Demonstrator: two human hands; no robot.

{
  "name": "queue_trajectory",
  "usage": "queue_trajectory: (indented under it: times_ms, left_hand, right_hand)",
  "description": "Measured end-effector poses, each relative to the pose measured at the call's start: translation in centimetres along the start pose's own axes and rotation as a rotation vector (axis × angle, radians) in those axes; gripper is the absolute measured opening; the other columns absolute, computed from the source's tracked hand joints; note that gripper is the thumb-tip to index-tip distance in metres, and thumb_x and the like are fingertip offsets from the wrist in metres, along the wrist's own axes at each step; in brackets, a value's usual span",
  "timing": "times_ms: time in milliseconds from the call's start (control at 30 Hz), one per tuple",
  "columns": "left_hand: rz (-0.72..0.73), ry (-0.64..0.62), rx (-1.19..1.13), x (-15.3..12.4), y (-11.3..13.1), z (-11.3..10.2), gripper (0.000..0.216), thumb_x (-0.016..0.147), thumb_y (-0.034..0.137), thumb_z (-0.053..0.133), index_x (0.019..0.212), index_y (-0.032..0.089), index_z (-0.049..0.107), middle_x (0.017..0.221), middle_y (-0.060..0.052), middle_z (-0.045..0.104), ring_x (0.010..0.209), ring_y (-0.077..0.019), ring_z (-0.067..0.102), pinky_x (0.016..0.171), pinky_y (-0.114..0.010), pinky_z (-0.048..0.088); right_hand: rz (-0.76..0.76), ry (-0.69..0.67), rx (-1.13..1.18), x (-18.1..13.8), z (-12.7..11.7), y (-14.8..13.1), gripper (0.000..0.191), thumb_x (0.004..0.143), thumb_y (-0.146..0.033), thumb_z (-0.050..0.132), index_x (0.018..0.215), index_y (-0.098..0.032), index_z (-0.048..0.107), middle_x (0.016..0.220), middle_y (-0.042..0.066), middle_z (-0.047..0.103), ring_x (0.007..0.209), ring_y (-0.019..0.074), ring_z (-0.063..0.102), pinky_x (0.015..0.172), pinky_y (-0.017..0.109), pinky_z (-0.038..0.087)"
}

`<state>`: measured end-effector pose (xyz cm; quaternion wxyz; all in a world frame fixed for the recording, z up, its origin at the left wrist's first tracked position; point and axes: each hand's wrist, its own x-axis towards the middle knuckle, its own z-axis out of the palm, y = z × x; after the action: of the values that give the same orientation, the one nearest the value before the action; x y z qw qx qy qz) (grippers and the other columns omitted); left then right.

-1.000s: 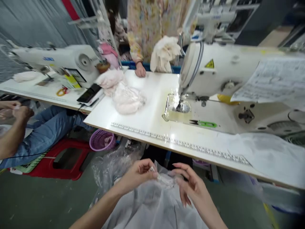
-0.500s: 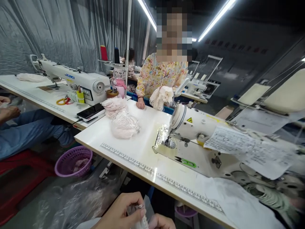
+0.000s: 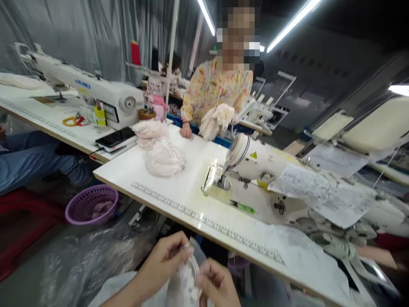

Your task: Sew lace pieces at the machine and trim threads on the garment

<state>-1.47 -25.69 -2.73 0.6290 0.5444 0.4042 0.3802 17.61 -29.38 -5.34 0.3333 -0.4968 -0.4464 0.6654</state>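
Below the front edge of the sewing table, my left hand (image 3: 166,260) pinches the upper edge of a pale, lace-trimmed piece of fabric (image 3: 183,283). My right hand (image 3: 219,283) closes on the same fabric a little to the right, its fingers bent together. The cloth hangs between both hands and its lower part leaves the picture. On the table (image 3: 191,183), beyond my hands, sit stacked pale pink fabric pieces (image 3: 164,157). Green thread snips (image 3: 244,207) lie beside the needle area of a white sewing machine (image 3: 255,157).
Opposite stands a person in a floral shirt (image 3: 204,91), one hand on the table, beside bunched cream fabric (image 3: 217,119). To the left are a second sewing machine (image 3: 96,94), a phone (image 3: 115,137) and a purple basket (image 3: 91,215). White cloth (image 3: 297,251) drapes over the right front edge.
My hands and the fabric have come up further into view, the right hand most of all. The whole scene has shifted slightly left as the head camera moved.
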Motion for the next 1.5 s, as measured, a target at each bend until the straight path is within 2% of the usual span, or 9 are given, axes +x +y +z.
queue_trajectory:
  times_ms: [33, 67, 167, 333, 467, 667, 933, 1200, 1500]
  left_hand:
    - [-0.004, 0.019, 0.007, -0.2, 0.3, -0.2, 0.044, 0.086, 0.056, 0.057, 0.070, 0.016, 0.051, 0.065, 0.002, 0.043, 0.063, -0.0114, 0.039, 0.058, -0.023, 0.031]
    - [-0.017, 0.034, -0.002, -0.4, 0.6, -0.4, 0.043, 0.087, 0.055, 0.058, 0.070, 0.016, 0.051, 0.064, 0.003, 0.043, 0.060, -0.0107, 0.038, 0.056, -0.022, 0.030]
    - [-0.057, 0.108, -0.027, -0.5, 0.9, -0.9, 0.038, 0.087, 0.050, 0.061, 0.073, 0.016, 0.052, 0.063, 0.004, 0.042, 0.055, -0.0087, 0.035, 0.051, -0.020, 0.027]
    - [-0.113, 0.113, -0.056, -0.5, 0.2, -1.0, 0.033, 0.088, 0.044, 0.062, 0.073, 0.017, 0.053, 0.060, 0.005, 0.041, 0.053, -0.0074, 0.034, 0.048, -0.018, 0.027]
    - [-0.087, 0.133, -0.058, -0.5, -0.1, -0.8, 0.033, 0.089, 0.043, 0.063, 0.072, 0.017, 0.052, 0.061, 0.005, 0.042, 0.053, -0.0073, 0.035, 0.048, -0.018, 0.029]
    - [-0.027, 0.289, -0.033, -0.4, -0.4, -0.1, 0.029, 0.093, 0.041, 0.059, 0.076, 0.018, 0.053, 0.063, 0.005, 0.040, 0.055, -0.0080, 0.033, 0.051, -0.018, 0.029]
    - [-0.111, 0.215, -0.097, -0.1, -0.5, -0.5, 0.033, 0.092, 0.044, 0.060, 0.073, 0.018, 0.053, 0.063, 0.005, 0.040, 0.055, -0.0084, 0.034, 0.051, -0.019, 0.031]
    - [-0.185, 0.240, -0.148, 0.1, -1.3, -0.6, 0.035, 0.090, 0.047, 0.062, 0.073, 0.018, 0.052, 0.062, 0.005, 0.039, 0.054, -0.0083, 0.033, 0.050, -0.018, 0.032]
    - [-0.237, 0.259, -0.228, -0.1, -1.3, -0.9, 0.033, 0.088, 0.046, 0.065, 0.075, 0.019, 0.051, 0.060, 0.006, 0.039, 0.051, -0.0074, 0.032, 0.047, -0.017, 0.032]
  right_hand:
    - [-0.004, 0.036, 0.059, -0.2, 0.5, -0.1, 0.052, 0.070, -0.065, 0.073, 0.068, -0.017, 0.053, 0.046, -0.007, 0.049, 0.032, 0.0070, 0.046, 0.035, 0.019, 0.031]
    - [-0.010, 0.044, 0.085, -0.5, 0.9, -0.4, 0.048, 0.072, -0.060, 0.074, 0.070, -0.017, 0.054, 0.044, -0.007, 0.049, 0.031, 0.0073, 0.046, 0.035, 0.018, 0.031]
    - [-0.009, 0.018, 0.126, -1.0, 1.4, -1.4, 0.038, 0.076, -0.050, 0.075, 0.073, -0.016, 0.058, 0.043, -0.006, 0.054, 0.034, 0.0091, 0.052, 0.038, 0.019, 0.037]
    - [0.011, 0.008, 0.161, -1.3, 0.9, -1.5, 0.032, 0.076, -0.044, 0.077, 0.074, -0.016, 0.061, 0.045, -0.004, 0.058, 0.038, 0.0110, 0.057, 0.041, 0.020, 0.043]
    - [-0.009, -0.018, 0.177, -1.3, 0.8, -1.2, 0.032, 0.078, -0.044, 0.076, 0.073, -0.017, 0.060, 0.047, -0.005, 0.059, 0.041, 0.0117, 0.060, 0.043, 0.020, 0.045]
    - [0.001, -0.037, 0.166, -1.4, 0.7, -1.3, 0.029, 0.081, -0.042, 0.073, 0.075, -0.016, 0.061, 0.049, -0.005, 0.060, 0.044, 0.0121, 0.063, 0.046, 0.021, 0.050]
    - [-0.001, -0.005, 0.248, -1.2, 0.0, -1.0, 0.025, 0.082, -0.039, 0.073, 0.080, -0.016, 0.063, 0.053, -0.003, 0.064, 0.042, 0.0123, 0.063, 0.042, 0.020, 0.049]
    - [0.020, -0.018, 0.269, -1.3, -0.5, -0.8, 0.027, 0.087, -0.042, 0.066, 0.090, -0.015, 0.065, 0.055, 0.000, 0.067, 0.047, 0.0151, 0.067, 0.047, 0.024, 0.053]
    - [0.005, -0.015, 0.274, -1.4, -0.5, -1.2, 0.027, 0.086, -0.041, 0.068, 0.092, -0.015, 0.065, 0.059, 0.000, 0.067, 0.049, 0.0140, 0.067, 0.048, 0.023, 0.055]
